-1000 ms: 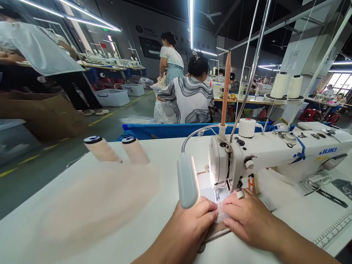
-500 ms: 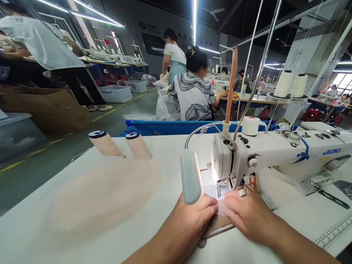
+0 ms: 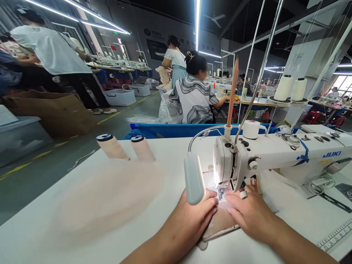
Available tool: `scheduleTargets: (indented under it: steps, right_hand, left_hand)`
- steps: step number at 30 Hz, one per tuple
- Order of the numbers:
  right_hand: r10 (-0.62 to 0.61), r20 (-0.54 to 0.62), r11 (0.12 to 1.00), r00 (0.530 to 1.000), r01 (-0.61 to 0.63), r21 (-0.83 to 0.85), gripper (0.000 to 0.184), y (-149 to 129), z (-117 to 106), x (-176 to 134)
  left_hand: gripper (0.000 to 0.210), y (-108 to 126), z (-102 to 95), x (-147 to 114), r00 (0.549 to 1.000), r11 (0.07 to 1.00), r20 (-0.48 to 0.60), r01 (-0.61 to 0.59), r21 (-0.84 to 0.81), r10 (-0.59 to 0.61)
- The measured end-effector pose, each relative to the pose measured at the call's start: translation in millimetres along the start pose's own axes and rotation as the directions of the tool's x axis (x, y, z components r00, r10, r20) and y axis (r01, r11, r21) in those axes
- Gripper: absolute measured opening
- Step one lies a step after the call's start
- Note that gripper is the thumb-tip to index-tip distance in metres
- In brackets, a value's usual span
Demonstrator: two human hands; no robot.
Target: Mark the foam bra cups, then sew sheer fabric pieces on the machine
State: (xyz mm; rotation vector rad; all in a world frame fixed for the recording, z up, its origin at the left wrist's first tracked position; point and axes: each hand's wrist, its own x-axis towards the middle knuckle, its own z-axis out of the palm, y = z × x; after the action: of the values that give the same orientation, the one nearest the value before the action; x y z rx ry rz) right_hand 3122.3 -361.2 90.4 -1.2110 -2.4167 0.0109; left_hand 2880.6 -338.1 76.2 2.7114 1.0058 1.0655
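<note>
White fabric [image 3: 224, 206] lies under the presser foot [image 3: 220, 193] of the JUKI sewing machine [image 3: 277, 152], in the bright light of the machine lamp [image 3: 194, 179]. The left hand [image 3: 192, 220] rests to the left of the foot, its fingers close together and slightly bent, with the tips on the fabric. The right hand [image 3: 249, 212] lies on the other side, its fingers a little spread, the tips turned toward the left ones; a small gap separates the two hands. Whether any finger and thumb pinch the fabric, I cannot tell; flat pressing seems more likely. I judge that the step in hand is guiding the fabric at the needle. The next move seems to call for light, even pressure from both sides, with fingertips well clear of the foot.

Many details are difficult to see. The needle point and any stitches are too small and too bright. The hands cover most of the fabric, so its outline is unknown, and the brownish flat piece [image 3: 224, 222] in front may be cloth or part of the machine bed. The lamp hides a bit of the left hand. Behind the right hand, an orange-handled tool [image 3: 255, 183] is only partly visible. On the tabletop [image 3: 170, 154], near two thread cones [image 3: 111, 146], a pale beige patch [image 3: 110, 198] is blurred; its material is not clear. The ruler [image 3: 337, 234] is cut off at the right edge.
</note>
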Motion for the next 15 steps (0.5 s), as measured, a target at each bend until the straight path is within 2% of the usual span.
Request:
scheduleTargets:
  steps: [2,5,9,11,13,15]
  right_hand:
    - [-0.017,-0.05,1.0,0.999,0.018,0.013,0.029,1,1,-1]
    - [-0.055,-0.109,0.997,0.993,0.06,0.043,0.025,1,1,-3]
    - [-0.13,-0.141,0.985,0.981,0.144,0.091,0.02,2,1,-5]
    - [-0.169,-0.136,0.975,0.976,0.186,0.122,0.024,1,2,-7]
    - [-0.216,-0.131,0.961,0.967,0.235,0.145,0.027,0,2,-7]
    - [-0.247,-0.1,0.952,0.964,0.261,0.16,0.028,-3,1,-7]
  left_hand:
    - [0.021,-6,5.8,-6,0.995,0.995,0.047,0.082,0.057,-0.085]
    - [0.028,-12,10.4,-13,0.979,0.975,0.099,0.161,0.155,-0.177]
    - [0.016,-5,7.1,-17,0.978,0.958,0.072,0.176,0.225,-0.196]
    - [0.019,6,1.2,-16,0.986,0.978,0.086,0.125,0.167,-0.141]
    - [0.02,18,-7.1,-14,0.984,0.995,0.155,0.08,0.063,-0.089]
    - [0.018,28,-16.5,-12,0.974,0.996,0.212,0.087,-0.015,-0.082]
